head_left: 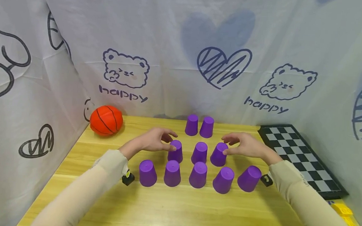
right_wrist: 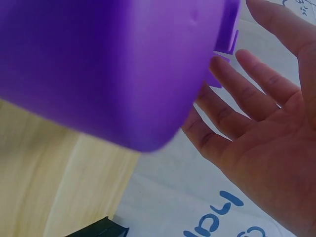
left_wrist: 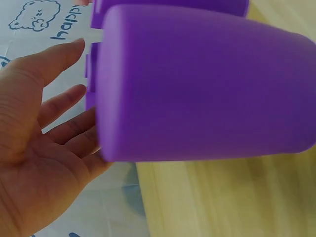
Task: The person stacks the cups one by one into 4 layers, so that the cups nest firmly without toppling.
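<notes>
Purple cups stand upside down in three rows. In the head view my left hand [head_left: 157, 140] is at the left cup [head_left: 175, 152] of the middle row, its thumb overlapping that cup. On the other side my right hand [head_left: 243, 144] has its thumb over the right cup [head_left: 219, 155] of the same row. Between them stands the middle cup [head_left: 199, 153]. Both wrist views show loosely spread fingers, with a large purple cup [left_wrist: 207, 89] and another purple cup [right_wrist: 98, 64] nearer the cameras, hiding some fingertips. Whether the thumbs touch the cups, I cannot tell.
Several purple cups, including one at the center [head_left: 198, 175], form the front row. Two more, one of them the rear left cup [head_left: 191, 125], stand at the back. An orange ball [head_left: 106, 120] lies back left; a checkered board [head_left: 302, 156] and yellow blocks [head_left: 349, 216] lie right.
</notes>
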`<state>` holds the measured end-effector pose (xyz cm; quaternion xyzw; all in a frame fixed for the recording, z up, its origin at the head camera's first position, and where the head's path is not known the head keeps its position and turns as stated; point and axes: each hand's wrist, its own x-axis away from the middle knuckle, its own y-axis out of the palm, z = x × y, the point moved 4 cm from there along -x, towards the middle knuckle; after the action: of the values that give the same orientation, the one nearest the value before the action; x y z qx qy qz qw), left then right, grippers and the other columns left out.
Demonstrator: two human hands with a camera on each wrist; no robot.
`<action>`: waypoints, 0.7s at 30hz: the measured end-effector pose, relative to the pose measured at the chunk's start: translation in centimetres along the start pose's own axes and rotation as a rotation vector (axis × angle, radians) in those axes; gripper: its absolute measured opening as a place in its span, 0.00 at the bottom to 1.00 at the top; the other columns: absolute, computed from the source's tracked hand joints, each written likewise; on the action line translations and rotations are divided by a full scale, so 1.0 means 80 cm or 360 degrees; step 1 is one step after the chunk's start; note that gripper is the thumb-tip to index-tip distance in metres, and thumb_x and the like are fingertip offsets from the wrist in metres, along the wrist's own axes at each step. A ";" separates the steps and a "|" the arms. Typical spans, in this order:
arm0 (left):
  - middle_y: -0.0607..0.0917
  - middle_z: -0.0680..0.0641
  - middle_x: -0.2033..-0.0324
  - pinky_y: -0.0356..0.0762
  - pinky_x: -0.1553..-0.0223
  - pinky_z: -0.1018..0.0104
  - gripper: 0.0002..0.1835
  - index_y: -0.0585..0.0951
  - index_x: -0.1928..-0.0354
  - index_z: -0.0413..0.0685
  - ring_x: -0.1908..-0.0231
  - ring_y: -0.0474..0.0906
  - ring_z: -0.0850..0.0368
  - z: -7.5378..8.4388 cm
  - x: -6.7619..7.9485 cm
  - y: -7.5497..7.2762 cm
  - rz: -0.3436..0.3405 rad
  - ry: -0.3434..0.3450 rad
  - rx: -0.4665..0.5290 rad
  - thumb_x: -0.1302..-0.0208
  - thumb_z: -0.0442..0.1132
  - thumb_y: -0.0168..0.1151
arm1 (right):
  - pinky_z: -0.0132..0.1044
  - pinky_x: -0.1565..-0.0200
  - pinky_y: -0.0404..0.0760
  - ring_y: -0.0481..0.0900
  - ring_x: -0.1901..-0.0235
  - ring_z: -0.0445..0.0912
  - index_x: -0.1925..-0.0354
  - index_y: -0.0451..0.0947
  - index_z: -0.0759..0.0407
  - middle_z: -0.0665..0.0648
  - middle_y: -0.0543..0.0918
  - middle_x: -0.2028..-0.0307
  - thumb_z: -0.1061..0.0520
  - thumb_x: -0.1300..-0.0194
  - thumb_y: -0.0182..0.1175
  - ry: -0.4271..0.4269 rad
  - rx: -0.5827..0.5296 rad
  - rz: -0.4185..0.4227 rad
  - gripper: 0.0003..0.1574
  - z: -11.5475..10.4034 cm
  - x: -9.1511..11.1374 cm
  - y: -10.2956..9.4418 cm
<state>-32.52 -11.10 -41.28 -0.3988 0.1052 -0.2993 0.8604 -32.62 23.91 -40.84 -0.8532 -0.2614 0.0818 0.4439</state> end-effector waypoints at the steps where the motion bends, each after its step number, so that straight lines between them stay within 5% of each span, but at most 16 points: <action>1: 0.88 0.38 0.42 0.81 0.34 0.46 0.31 0.80 0.32 0.45 0.38 0.84 0.41 -0.002 0.001 0.002 -0.0007 0.0000 0.0012 0.34 0.49 0.74 | 0.63 0.34 0.78 0.82 0.38 0.61 0.32 0.78 0.60 0.62 0.86 0.39 0.42 0.37 0.75 0.0000 -0.0008 -0.0001 0.42 0.001 0.000 0.001; 21: 0.89 0.40 0.43 0.84 0.38 0.53 0.27 0.81 0.34 0.47 0.42 0.87 0.44 -0.012 0.003 0.020 0.0054 0.0003 0.0159 0.33 0.47 0.74 | 0.63 0.35 0.79 0.85 0.40 0.56 0.34 0.80 0.54 0.56 0.89 0.43 0.47 0.35 0.75 -0.0085 -0.0122 -0.0065 0.34 0.014 -0.005 0.013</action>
<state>-32.01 -11.03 -43.08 -0.3533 0.0977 -0.2899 0.8841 -32.97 24.05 -42.37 -0.8616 -0.2936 0.0854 0.4053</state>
